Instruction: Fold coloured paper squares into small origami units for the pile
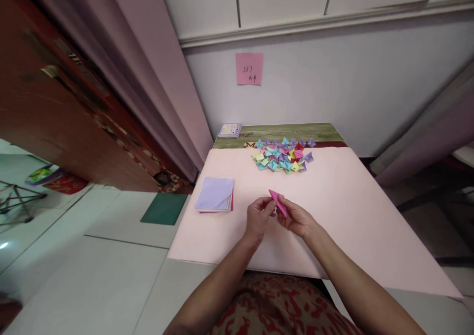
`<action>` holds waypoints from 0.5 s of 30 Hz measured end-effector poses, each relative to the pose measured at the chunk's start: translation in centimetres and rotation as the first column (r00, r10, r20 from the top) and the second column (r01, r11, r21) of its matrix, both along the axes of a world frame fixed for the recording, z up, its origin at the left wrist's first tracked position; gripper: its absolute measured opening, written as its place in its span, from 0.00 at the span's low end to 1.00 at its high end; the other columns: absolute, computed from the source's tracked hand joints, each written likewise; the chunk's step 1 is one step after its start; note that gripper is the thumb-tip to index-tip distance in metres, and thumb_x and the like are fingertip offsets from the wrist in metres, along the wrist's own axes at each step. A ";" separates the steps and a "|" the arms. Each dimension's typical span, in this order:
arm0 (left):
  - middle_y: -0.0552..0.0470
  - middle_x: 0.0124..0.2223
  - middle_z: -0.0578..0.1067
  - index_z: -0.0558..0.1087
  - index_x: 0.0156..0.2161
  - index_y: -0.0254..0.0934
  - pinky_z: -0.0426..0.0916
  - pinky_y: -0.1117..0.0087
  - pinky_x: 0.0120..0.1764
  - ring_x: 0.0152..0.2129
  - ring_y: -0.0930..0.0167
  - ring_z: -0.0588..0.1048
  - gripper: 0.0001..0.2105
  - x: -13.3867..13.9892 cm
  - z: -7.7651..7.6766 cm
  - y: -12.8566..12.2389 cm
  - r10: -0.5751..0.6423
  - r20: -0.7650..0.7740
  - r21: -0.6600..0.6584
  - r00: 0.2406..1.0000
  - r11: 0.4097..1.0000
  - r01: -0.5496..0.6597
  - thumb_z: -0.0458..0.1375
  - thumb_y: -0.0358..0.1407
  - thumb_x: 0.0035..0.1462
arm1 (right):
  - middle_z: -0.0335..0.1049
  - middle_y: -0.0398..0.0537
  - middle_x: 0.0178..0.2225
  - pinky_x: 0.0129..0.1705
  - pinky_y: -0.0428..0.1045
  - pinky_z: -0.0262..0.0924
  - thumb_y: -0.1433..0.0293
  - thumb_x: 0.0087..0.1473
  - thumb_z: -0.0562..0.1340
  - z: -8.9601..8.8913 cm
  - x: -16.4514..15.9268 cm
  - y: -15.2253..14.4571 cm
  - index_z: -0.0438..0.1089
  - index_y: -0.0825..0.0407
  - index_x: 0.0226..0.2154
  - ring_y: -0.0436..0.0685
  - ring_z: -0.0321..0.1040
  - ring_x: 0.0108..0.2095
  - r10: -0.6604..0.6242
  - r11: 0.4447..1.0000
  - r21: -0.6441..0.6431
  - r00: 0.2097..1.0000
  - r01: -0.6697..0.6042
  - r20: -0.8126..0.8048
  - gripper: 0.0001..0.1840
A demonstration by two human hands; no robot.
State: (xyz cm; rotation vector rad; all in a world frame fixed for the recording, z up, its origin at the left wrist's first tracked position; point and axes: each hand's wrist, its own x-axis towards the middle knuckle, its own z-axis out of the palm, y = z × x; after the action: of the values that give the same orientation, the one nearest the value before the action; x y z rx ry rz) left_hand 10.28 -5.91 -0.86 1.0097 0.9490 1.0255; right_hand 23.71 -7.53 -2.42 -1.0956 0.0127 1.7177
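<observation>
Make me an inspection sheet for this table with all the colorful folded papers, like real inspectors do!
Surface: pale pink cover, with a green wood-patterned strip showing behind it.
Papers: pink folded paper in the hands; square sheets stacked at left, lavender on top; many colorful folded pieces heaped toward the back.
Clutter: small printed stack, back left corner.
Hands: left and right both hold the pink paper.
Cables: nothing seen.
Surroundings: pink note on the wall; green mat on the floor.

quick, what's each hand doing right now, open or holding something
Left hand: closed, pinching the pink paper at its near edge.
Right hand: closed, holding the same paper.
</observation>
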 end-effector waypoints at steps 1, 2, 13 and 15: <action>0.50 0.29 0.76 0.79 0.34 0.33 0.69 0.72 0.29 0.23 0.75 0.71 0.14 0.0 0.1 0.0 -0.006 -0.002 -0.009 1.000 1.000 0.006 0.67 0.43 0.47 | 0.73 0.37 0.23 0.22 0.39 0.62 0.67 0.53 0.69 -0.1 -0.1 0.0 0.73 0.49 0.31 0.44 0.65 0.19 0.002 1.000 -0.005 1.000 -0.002 -0.008 0.05; 0.51 0.29 0.76 0.79 0.33 0.33 0.69 0.72 0.29 0.23 0.75 0.71 0.14 0.0 0.1 0.0 -0.005 -0.002 -0.016 1.000 1.000 0.005 0.67 0.43 0.47 | 0.73 0.37 0.22 0.22 0.39 0.61 0.67 0.52 0.70 -0.2 -0.2 0.0 0.73 0.49 0.31 0.44 0.65 0.18 -0.002 1.000 -0.012 1.000 0.002 -0.020 0.06; 0.52 0.26 0.75 0.80 0.30 0.32 0.66 0.73 0.29 0.22 0.76 0.70 0.14 0.1 0.2 0.4 -0.016 0.173 -0.184 0.985 0.982 0.048 0.71 0.42 0.42 | 0.75 0.36 0.24 0.26 0.39 0.64 0.67 0.47 0.73 -0.9 -0.7 -0.3 0.73 0.49 0.31 0.45 0.69 0.23 -0.048 0.996 0.068 0.998 0.051 -0.040 0.09; 0.51 0.27 0.76 0.80 0.31 0.32 0.66 0.73 0.29 0.24 0.76 0.71 0.14 0.0 0.4 0.4 -0.036 0.216 -0.202 0.976 0.976 0.081 0.71 0.42 0.42 | 0.76 0.37 0.25 0.27 0.40 0.65 0.66 0.46 0.74 -0.7 -0.7 -0.4 0.73 0.49 0.31 0.45 0.70 0.24 -0.036 0.995 0.093 0.998 0.041 -0.057 0.11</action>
State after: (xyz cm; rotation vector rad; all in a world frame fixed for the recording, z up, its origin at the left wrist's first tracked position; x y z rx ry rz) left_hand 10.26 -5.49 -0.42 0.7334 0.8278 0.9402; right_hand 22.99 -7.93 -3.17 -0.9720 -0.0122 1.6964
